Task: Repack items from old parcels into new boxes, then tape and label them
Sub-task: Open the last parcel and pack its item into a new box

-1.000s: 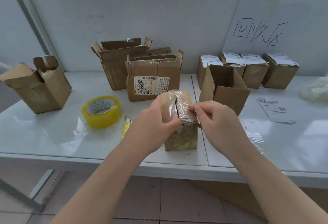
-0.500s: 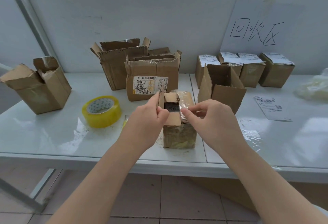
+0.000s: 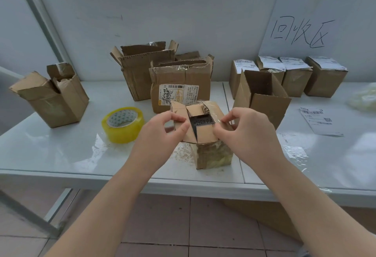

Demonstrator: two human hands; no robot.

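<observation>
Brown cardboard parcel [image 3: 213, 155], wrapped in clear tape, standing at the centre of the frame near the front edge of a white table [image 3: 50, 150]. Its top flaps are parted, exposing a dark item [image 3: 202, 122] with pale printed characters inside. The left hand [image 3: 160, 134] pinches the left flap [image 3: 179, 112] between thumb and forefinger; the right hand [image 3: 248, 132] pinches the parcel's taped right edge in the same way. Left of the parcel lies a yellow tape roll [image 3: 123, 124], flat on the table. Just behind the parcel stands an opened box with a printed label [image 3: 180, 85]. Right of centre stands an open-topped box [image 3: 262, 95], with a row of labelled boxes [image 3: 297, 77] behind it at the upper right. A loose label [image 3: 320, 121] lies at the right edge, and a torn box [image 3: 50, 97] stands at the left.
</observation>
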